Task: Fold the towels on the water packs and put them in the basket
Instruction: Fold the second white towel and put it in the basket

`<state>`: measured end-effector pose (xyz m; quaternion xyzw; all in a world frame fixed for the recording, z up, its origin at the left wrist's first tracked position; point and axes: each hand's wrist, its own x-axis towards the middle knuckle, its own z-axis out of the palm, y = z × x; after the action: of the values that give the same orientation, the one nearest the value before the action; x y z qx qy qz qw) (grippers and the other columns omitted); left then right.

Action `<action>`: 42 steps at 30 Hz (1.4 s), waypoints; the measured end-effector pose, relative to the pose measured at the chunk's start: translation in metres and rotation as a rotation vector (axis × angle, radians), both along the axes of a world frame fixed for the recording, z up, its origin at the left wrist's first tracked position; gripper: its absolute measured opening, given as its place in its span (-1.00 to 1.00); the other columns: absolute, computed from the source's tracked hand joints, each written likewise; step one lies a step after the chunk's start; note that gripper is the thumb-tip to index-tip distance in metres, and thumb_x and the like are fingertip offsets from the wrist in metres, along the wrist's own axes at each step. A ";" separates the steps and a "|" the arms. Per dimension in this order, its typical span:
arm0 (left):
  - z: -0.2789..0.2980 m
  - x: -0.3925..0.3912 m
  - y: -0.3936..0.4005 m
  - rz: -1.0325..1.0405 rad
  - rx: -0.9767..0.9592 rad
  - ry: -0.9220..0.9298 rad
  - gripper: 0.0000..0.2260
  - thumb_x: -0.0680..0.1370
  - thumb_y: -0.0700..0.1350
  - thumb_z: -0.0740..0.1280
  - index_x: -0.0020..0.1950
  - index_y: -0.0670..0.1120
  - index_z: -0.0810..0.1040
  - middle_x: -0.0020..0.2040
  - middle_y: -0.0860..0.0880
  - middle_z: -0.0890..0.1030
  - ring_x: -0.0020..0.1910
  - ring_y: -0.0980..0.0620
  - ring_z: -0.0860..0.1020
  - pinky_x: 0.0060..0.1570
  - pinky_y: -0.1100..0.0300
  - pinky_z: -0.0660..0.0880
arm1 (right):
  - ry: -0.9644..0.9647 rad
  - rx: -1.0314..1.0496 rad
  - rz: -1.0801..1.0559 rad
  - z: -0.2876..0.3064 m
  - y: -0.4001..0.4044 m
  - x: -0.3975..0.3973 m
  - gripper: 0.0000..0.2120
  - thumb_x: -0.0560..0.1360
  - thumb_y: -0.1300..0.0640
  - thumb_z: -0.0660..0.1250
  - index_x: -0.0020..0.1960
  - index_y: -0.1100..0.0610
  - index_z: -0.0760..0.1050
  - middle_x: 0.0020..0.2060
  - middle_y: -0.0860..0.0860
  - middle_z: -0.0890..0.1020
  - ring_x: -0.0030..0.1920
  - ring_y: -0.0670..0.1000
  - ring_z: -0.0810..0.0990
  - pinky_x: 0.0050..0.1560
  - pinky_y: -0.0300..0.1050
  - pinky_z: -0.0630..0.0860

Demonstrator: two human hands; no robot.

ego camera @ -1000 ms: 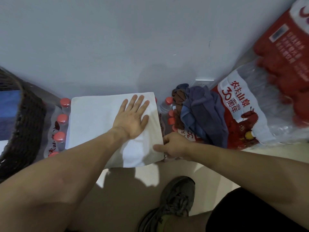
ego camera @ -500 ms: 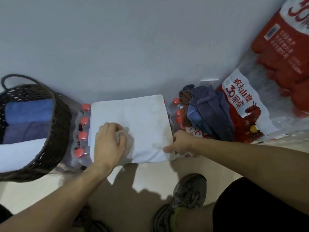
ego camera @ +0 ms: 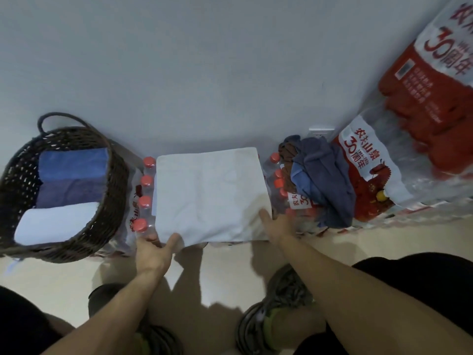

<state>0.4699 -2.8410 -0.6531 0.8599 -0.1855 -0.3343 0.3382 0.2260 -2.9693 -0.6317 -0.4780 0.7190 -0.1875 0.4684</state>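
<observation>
Both hands pinch the folded white towel lying on the water pack: left hand at its near left corner, right hand at its near right corner. Left stands the basket; right, unfolded towels.

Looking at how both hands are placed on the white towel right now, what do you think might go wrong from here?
1. The left hand and right hand pinch only the near corners of the folded white towel; lifted that way, its layers may fall open.
2. The wicker basket already holds three folded towels, so another could disturb them.
3. The unfolded dark towels lie heaped close to the right hand and might get dragged off the water pack.
</observation>
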 end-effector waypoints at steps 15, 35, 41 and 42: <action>0.033 0.029 0.006 0.083 0.167 0.251 -0.84 0.54 -0.23 0.38 -0.08 -0.35 0.56 -0.33 -0.24 0.59 -0.61 -0.03 0.52 -0.68 0.33 0.37 | -0.058 0.245 -0.115 -0.001 0.021 -0.027 -0.78 0.52 0.13 0.42 -0.21 0.20 0.46 -0.39 0.11 0.51 -0.47 0.05 0.48 -0.27 0.14 0.65; 0.105 0.060 -0.008 -0.776 0.094 0.179 -0.59 0.38 -0.43 0.49 0.11 -0.05 0.58 -0.03 -0.21 0.65 -0.17 -0.19 0.66 -0.20 -0.03 0.64 | 0.016 0.382 0.542 0.087 -0.026 -0.042 -0.64 0.32 0.44 0.52 0.01 0.09 0.67 -0.07 0.12 0.71 -0.09 0.10 0.68 -0.08 -0.05 0.66; 0.102 0.066 -0.011 -0.646 -0.167 -0.027 -0.76 0.56 -0.04 0.36 -0.31 0.07 0.63 -0.46 0.04 0.61 -0.54 0.16 0.52 -0.50 0.37 0.45 | -0.130 0.271 0.348 0.093 -0.029 -0.046 -0.81 0.41 0.32 0.51 0.02 0.25 0.67 -0.25 0.13 0.68 -0.38 -0.02 0.60 -0.36 -0.20 0.58; 0.102 0.066 -0.011 -0.644 -0.168 -0.006 -0.75 0.57 0.00 0.34 -0.32 0.08 0.63 -0.47 0.04 0.59 -0.55 0.16 0.50 -0.51 0.38 0.43 | -0.124 0.246 0.343 0.094 -0.030 -0.046 -0.83 0.43 0.27 0.50 0.01 0.27 0.66 -0.32 0.09 0.65 -0.45 -0.08 0.56 -0.42 -0.23 0.53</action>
<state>0.5359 -2.8519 -0.5509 0.7273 -0.4756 -0.4050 0.2843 0.1802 -2.9989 -0.5373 -0.5201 0.6143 -0.0451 0.5917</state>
